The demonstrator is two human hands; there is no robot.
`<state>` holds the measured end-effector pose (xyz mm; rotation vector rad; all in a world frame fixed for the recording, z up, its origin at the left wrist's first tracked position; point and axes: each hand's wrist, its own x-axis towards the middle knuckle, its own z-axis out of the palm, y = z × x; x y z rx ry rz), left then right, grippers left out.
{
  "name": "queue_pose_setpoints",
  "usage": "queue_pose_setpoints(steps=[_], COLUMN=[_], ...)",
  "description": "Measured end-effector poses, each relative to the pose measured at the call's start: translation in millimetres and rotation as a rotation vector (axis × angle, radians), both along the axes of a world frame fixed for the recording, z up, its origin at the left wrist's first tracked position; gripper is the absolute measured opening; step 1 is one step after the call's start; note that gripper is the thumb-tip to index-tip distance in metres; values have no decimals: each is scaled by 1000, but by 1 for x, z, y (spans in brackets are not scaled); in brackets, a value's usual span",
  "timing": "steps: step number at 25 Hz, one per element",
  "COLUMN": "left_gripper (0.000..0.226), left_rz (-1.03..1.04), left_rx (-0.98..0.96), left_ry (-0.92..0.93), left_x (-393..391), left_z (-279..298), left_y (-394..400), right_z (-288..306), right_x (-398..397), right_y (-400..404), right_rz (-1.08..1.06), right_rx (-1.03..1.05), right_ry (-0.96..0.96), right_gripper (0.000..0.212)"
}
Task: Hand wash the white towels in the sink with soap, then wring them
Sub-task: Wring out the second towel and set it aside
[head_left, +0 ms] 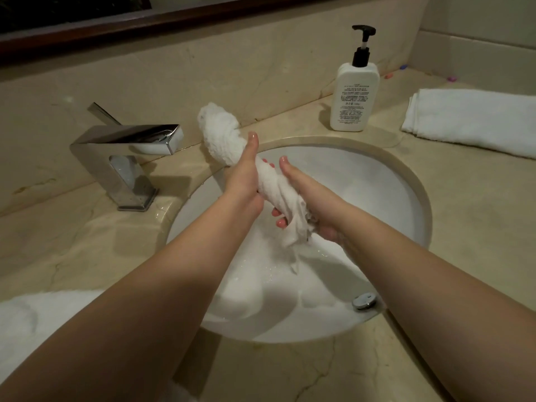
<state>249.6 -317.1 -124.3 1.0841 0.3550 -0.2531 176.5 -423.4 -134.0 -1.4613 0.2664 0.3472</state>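
1. Gripping a twisted white towel (232, 146) above the sink (377, 181), left hand (243, 175) and right hand (307, 192) each curl around it.
2. Another towel (470, 117) lies folded on the counter (478, 227) (beside the soap bottle (353, 94)).

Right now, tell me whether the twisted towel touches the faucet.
Apart. In the head view the twisted towel, gripped by the left hand and right hand, rises to the right of the faucet, with bare counter and wall showing between them.

A twisted, wet white towel (232, 146) slants above the sink (377, 181); another lies soaking inside; white soap pump bottle (353, 94) stands far right.
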Motion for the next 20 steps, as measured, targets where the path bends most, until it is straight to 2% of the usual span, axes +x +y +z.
queue_pose_setpoints(steps=[3, 5, 7, 9, 13, 16, 18, 20], left_gripper=[45, 30, 30, 32, 61, 86, 73, 43], left_rz=[-21, -104, -117, -111, -181, -426, -471, -427], left_rx=[33, -82, -173, -179, -47, -181, -317, -414], left_ry=[-42, -1, 30, 0, -135, -175, -178, -171], left_x=[6, 6, 5, 1, -1, -7, -10, -9], left_z=[1, 6, 9, 8, -1, -4, -4, -4], left_y=[10, 14, 14, 13, 11, 10, 10, 13], right_z=[0, 0, 2, 5, 13, 16, 17, 18], right_x=[-4, -4, -2, 1, 2, -2, -5, -5], right_y=[2, 4, 2, -1, -4, -7, -7, -3], right_rz=[6, -73, -106, -75, 8, 75, 156, 181], right_rx=[14, 96, 210, 309, 394, 513, 549, 496], right_ry=[101, 127, 145, 155, 149, 171, 210, 228], right_gripper=[50, 48, 51, 49, 47, 49, 55, 62])
